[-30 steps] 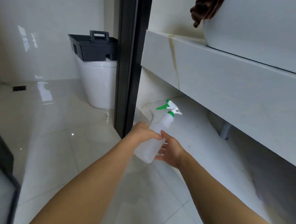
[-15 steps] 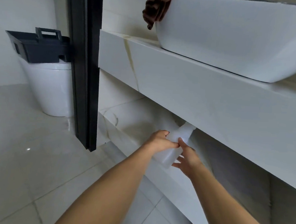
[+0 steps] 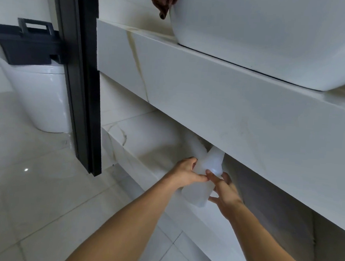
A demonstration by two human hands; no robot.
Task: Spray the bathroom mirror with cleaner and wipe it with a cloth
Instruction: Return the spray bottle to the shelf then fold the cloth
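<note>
Both hands are gripping the spray bottle (image 3: 200, 184) under the desk (image 3: 219, 105), left hand (image 3: 185, 174) curling round at nine o'clock, right hand (image 3: 223, 191) pinching at three o'clock, brown cloth (image 3: 162, 0) hanging at twelve.

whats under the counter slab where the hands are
A translucent spray bottle, gripped by the left hand and right hand, above a lower ledge. Its top is hidden behind the counter slab.

Spray bottle (image 3: 202, 180): translucent matt plastic. Above it, tabletop (image 3: 220, 97): smooth veined stone, satin; basin (image 3: 264, 31): glossy ceramic. Cloth (image 3: 162, 0): brown, soft nap. Floor (image 3: 32, 192) tiles: glossy, reflective.
</note>
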